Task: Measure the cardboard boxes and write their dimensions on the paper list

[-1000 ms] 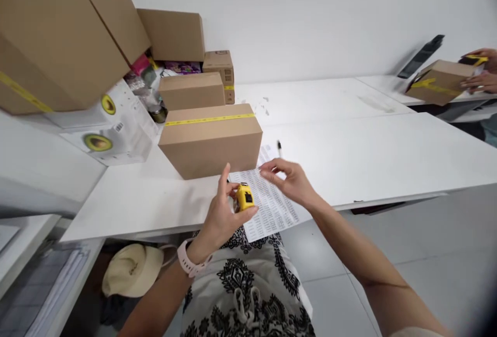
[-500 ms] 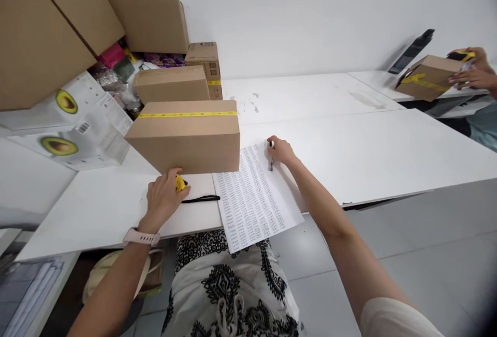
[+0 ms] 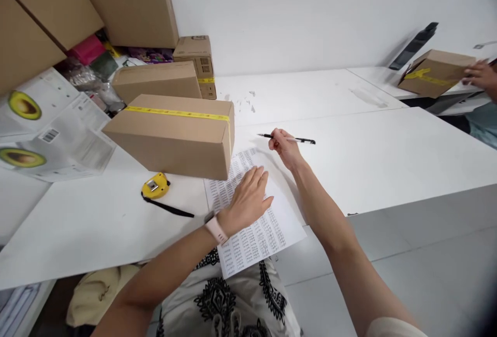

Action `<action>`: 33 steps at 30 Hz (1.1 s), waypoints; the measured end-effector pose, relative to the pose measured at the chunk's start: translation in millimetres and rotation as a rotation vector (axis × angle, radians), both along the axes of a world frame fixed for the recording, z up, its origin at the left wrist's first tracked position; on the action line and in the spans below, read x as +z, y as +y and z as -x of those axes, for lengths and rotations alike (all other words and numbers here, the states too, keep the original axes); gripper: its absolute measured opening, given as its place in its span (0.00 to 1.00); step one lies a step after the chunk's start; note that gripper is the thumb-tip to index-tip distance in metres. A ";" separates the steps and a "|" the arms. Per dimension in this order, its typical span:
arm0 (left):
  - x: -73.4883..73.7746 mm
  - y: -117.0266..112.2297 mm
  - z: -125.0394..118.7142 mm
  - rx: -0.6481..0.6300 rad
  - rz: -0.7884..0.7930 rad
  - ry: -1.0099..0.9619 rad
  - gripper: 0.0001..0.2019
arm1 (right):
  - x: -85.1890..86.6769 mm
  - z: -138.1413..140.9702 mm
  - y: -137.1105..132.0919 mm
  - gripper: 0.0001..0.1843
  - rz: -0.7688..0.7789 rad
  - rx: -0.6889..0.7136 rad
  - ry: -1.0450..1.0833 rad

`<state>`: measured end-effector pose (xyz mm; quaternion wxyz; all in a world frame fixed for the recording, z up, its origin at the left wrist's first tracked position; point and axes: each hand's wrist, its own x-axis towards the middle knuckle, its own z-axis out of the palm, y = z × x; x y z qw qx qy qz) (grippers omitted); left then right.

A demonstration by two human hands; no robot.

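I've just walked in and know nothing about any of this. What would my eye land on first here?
Probably the two hands at the near side of the white table: the right hand holds a pen, and the left hand lies flat on a printed sheet. Just to their left sits a cardboard box with yellow tape along its top, and a yellow tape measure lies in front of it.

A single head-worn camera looks forward and down across the white table (image 3: 368,161), close above the left hand (image 3: 248,197) and right hand (image 3: 285,146), taking in the back wall (image 3: 295,11) and a co-worker's table (image 3: 373,79) far right.
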<state>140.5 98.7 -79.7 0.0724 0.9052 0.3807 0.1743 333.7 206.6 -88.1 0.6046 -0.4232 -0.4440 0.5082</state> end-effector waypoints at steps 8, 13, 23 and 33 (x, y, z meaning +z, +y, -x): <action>-31.9 39.3 -4.4 0.067 0.187 0.194 0.42 | -15.3 26.1 9.4 0.32 0.142 0.119 -0.084; -33.7 35.8 5.7 0.036 0.200 0.142 0.41 | -29.7 31.7 6.1 0.24 0.100 -0.050 -0.223; -35.5 39.8 4.0 0.088 0.213 0.067 0.41 | -30.0 40.1 -8.4 0.18 0.067 -0.123 -0.411; -34.4 41.1 5.5 0.073 0.183 0.063 0.38 | -29.9 37.8 -10.6 0.18 0.053 -0.056 -0.346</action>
